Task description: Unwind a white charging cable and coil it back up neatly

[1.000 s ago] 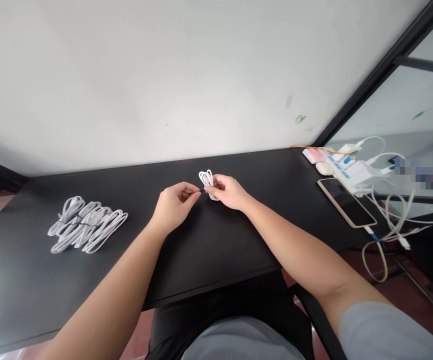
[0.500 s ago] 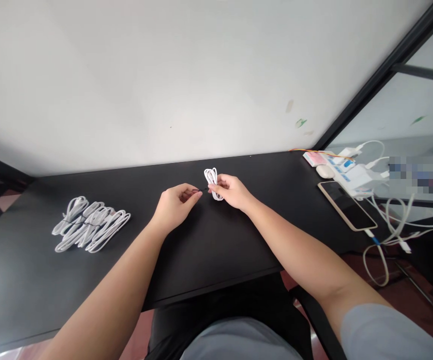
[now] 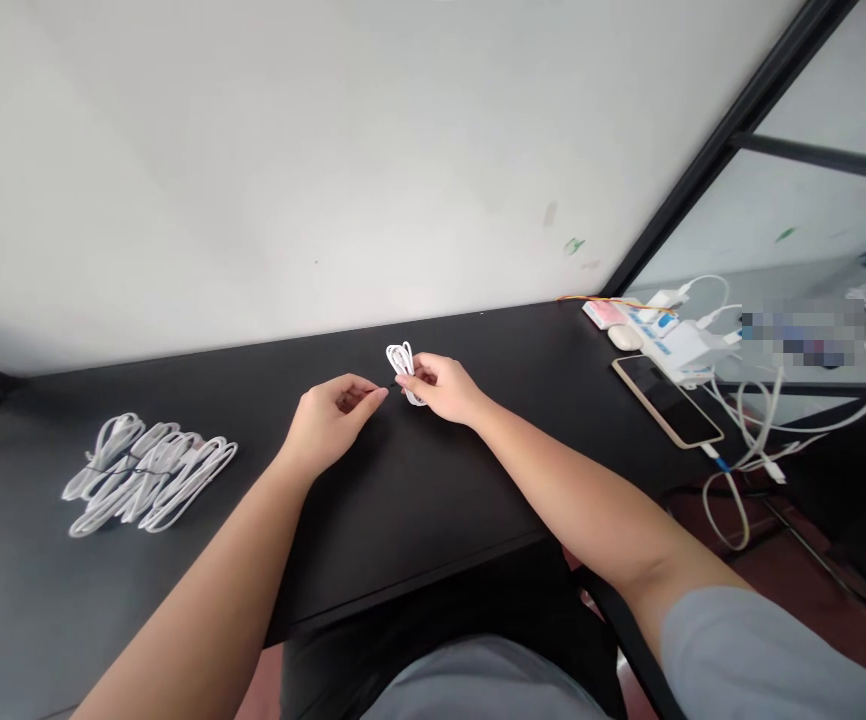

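A small coiled white cable (image 3: pixel 402 362) is pinched upright in my right hand (image 3: pixel 444 388), over the black table (image 3: pixel 418 500). To its left, my left hand (image 3: pixel 334 415) has thumb and fingertips pressed together on a thin dark tie, of which only a short bit shows between the two hands. Further left on the table lie several coiled white cables (image 3: pixel 152 475), side by side with dark ties around their middles.
At the right stand a white power strip (image 3: pixel 654 345) with plugged-in chargers, a white oval case (image 3: pixel 625 338) and a phone (image 3: pixel 665 400) on a cable. Loose white cables hang over the right edge. A wall rises behind the table.
The view has shifted to the right, so everything appears further left. Both hands keep their grips, and the coil stays in my right hand.
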Motion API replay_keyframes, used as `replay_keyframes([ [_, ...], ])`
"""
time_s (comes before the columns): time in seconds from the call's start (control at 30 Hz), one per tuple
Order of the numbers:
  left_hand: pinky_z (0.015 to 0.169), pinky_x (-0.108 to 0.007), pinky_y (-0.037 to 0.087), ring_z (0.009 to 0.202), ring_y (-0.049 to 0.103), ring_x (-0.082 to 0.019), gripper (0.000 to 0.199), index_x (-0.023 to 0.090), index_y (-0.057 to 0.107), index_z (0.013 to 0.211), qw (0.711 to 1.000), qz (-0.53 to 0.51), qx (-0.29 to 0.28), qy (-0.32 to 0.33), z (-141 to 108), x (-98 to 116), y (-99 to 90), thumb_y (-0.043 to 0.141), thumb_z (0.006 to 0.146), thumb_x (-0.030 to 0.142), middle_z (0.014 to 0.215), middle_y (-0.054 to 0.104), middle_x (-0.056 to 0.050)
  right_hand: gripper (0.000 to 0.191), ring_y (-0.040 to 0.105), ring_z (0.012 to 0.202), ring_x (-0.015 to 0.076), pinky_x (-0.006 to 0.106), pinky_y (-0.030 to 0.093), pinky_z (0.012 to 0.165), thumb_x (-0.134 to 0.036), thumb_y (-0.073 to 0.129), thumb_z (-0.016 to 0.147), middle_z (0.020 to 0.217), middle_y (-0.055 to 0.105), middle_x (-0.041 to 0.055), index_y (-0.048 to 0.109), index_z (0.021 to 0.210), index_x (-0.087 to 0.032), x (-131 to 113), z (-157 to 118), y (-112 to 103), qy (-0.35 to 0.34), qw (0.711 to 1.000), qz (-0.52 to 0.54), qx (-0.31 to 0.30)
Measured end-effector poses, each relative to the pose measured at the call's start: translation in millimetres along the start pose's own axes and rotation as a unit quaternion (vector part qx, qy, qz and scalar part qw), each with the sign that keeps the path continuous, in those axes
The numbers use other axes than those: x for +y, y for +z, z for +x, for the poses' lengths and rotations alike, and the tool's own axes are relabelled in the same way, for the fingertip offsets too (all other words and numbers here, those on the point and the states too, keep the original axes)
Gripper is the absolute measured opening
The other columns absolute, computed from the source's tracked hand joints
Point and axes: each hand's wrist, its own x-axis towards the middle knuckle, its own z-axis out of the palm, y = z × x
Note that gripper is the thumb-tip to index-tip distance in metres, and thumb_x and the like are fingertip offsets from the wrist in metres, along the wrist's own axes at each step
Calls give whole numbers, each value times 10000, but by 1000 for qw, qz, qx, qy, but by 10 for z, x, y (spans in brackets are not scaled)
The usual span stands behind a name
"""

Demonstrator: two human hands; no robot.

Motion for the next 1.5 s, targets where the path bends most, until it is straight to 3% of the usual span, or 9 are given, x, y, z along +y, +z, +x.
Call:
replay_keyframes([
  [0.4, 646, -288, 489, 670, 654, -176, 348, 201, 771, 999, 999, -27, 42, -1, 10, 19, -6, 692, 827, 494, 761, 719, -46, 278, 703, 776, 167, 295, 530, 723, -451, 634, 906, 892, 748, 64, 637, 949, -177, 56, 26, 26, -6, 1000, 26, 11],
  [0.67, 636, -277, 484, 664, 624, -151, 318, 241, 793, 1002, 997, 8, 69, 26, 4, 21, -6, 667, 843, 485, 888, 736, -50, 278, 710, 746, 186, 306, 527, 695, -451, 637, 903, 836, 744, 62, 632, 948, -177, 28, 18, 15, 10, 999, 31, 12],
  [0.97, 621, -282, 480, 662, 630, -168, 358, 187, 747, 864, 999, -24, 14, -26, 2, 73, 0, 682, 824, 536, 743, 711, -45, 295, 647, 678, 153, 275, 485, 650, -481, 621, 908, 799, 722, 35, 635, 888, -187, -13, -17, 12, -28, 999, -38, 26],
  [1.17, 492, -239, 397, 537, 515, -101, 341, 152, 722, 826, 979, -173, -64, -87, 45, 35, -12, 700, 819, 492, 693, 644, -35, 269, 639, 686, 145, 270, 481, 666, -452, 604, 922, 823, 725, 37, 638, 901, -186, -50, -25, 3, -44, 999, -23, 22],
  [1.5, 467, -219, 359, 538, 495, -84, 364, 130, 719, 820, 966, -237, -43, -90, 73, -10, -12, 694, 832, 492, 683, 608, -30, 253, 668, 760, 149, 268, 510, 699, -413, 590, 925, 900, 741, 61, 646, 946, -167, -27, 3, 9, -5, 995, 101, -14],
])
